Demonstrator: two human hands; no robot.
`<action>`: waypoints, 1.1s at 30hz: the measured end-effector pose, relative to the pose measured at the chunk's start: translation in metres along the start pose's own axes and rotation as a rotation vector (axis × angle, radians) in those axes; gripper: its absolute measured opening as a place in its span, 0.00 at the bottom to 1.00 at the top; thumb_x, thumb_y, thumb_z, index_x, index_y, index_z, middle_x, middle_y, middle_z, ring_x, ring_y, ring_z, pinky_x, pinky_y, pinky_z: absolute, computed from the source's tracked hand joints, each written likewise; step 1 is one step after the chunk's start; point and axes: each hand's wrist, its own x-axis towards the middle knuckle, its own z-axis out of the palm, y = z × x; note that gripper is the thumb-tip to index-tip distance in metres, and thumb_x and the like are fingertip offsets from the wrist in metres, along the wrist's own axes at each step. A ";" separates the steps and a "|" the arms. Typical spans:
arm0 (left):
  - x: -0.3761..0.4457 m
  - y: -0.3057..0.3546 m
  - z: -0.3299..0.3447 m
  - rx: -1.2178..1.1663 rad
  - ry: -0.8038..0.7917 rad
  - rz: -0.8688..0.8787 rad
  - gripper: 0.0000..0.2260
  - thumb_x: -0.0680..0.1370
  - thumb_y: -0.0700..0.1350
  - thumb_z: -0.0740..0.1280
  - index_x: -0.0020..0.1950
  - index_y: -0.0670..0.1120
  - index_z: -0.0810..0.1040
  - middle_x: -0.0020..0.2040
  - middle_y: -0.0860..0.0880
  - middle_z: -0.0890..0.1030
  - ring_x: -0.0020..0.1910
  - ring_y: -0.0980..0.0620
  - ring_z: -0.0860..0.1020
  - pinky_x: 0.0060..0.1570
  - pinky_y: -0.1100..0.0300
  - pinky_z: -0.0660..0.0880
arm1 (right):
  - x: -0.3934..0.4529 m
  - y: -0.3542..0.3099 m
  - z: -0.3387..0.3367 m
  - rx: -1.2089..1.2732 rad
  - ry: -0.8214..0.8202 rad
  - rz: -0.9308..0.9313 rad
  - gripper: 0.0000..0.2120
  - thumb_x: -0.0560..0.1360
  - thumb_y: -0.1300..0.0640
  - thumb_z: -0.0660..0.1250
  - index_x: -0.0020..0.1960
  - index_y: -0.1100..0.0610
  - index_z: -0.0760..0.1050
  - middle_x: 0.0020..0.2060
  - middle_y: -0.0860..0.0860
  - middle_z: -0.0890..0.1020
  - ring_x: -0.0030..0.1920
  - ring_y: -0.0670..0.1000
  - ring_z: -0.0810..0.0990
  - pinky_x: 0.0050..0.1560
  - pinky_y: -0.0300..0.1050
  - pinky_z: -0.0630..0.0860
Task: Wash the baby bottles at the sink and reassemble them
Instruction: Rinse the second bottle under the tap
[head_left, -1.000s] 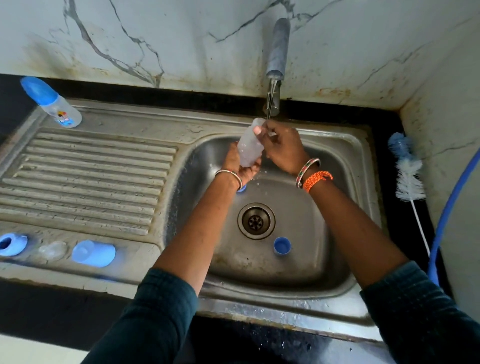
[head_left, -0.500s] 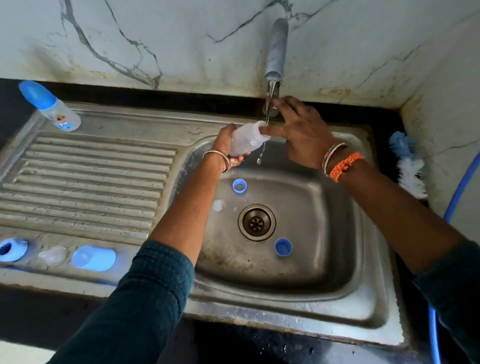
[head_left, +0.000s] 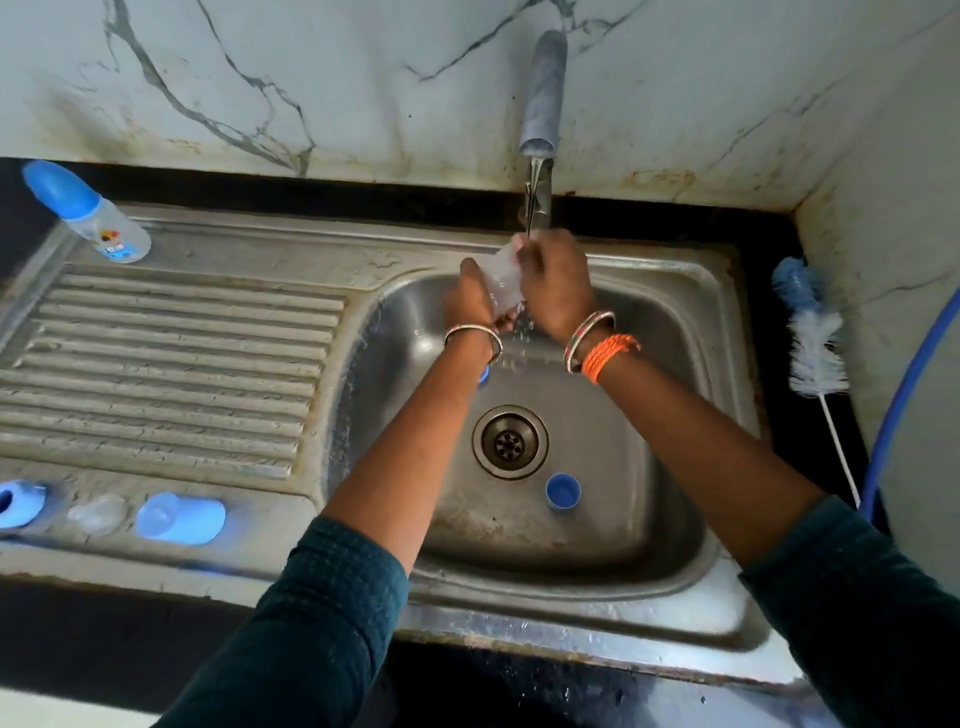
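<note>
Head view, looking down at a steel sink (head_left: 691, 312). Both hands meet under the tap (head_left: 540, 93), water running.

Left hand (head_left: 470, 301) is wrapped round the lower body of a clear bottle (head_left: 503, 278), fingers curled on it. Right hand (head_left: 556, 283) grips the top end, just under the stream; its fingertips are hidden from here, so exactly how they sit on the neck I cannot tell. Bottle is held tilted above the basin, well off the floor of the sink. Drops fall below the hands.

Handling, as I judge it: thin clear plastic, light, empty or nearly so. Probably gives a little when squeezed, so no need for a hard grip. Wet all over, likely slick. Best hold is round the middle of the body with the whole hand; the threaded neck gives a second purchase for turning. A drop would not break it, only send it skidding round the basin.

Small blue cup-shaped piece (head_left: 562, 491) lies in the basin beside the drain (head_left: 510, 441). Another blue bit (head_left: 484, 375) peeks out from under the left wrist.

On the drainboard's front edge: blue ring (head_left: 18, 504), clear teat (head_left: 97, 514), blue cap (head_left: 181, 518). One finished bottle with a blue cap (head_left: 91, 215) stands at the far left corner. Bottle brush (head_left: 813, 332) lies on the tabletop to the right.
</note>
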 end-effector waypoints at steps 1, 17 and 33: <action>-0.001 0.003 -0.004 -0.095 -0.110 -0.181 0.21 0.79 0.54 0.52 0.37 0.42 0.74 0.23 0.47 0.77 0.19 0.51 0.73 0.21 0.67 0.68 | -0.005 0.005 0.002 -0.078 -0.028 -0.174 0.09 0.79 0.65 0.59 0.50 0.68 0.76 0.49 0.66 0.77 0.52 0.62 0.75 0.52 0.45 0.66; 0.009 -0.020 -0.021 -0.290 -0.407 -0.206 0.24 0.82 0.59 0.52 0.55 0.40 0.75 0.46 0.42 0.80 0.43 0.49 0.78 0.45 0.59 0.77 | -0.005 0.014 0.003 0.206 0.058 0.066 0.23 0.71 0.53 0.74 0.61 0.59 0.72 0.49 0.53 0.82 0.49 0.50 0.80 0.48 0.35 0.75; 0.044 -0.029 -0.064 0.043 -0.068 -0.256 0.19 0.83 0.47 0.48 0.71 0.43 0.66 0.63 0.44 0.75 0.70 0.46 0.68 0.42 0.63 0.66 | -0.021 0.040 0.048 -0.094 -0.082 0.202 0.16 0.73 0.52 0.71 0.57 0.59 0.79 0.52 0.59 0.82 0.53 0.60 0.80 0.55 0.51 0.77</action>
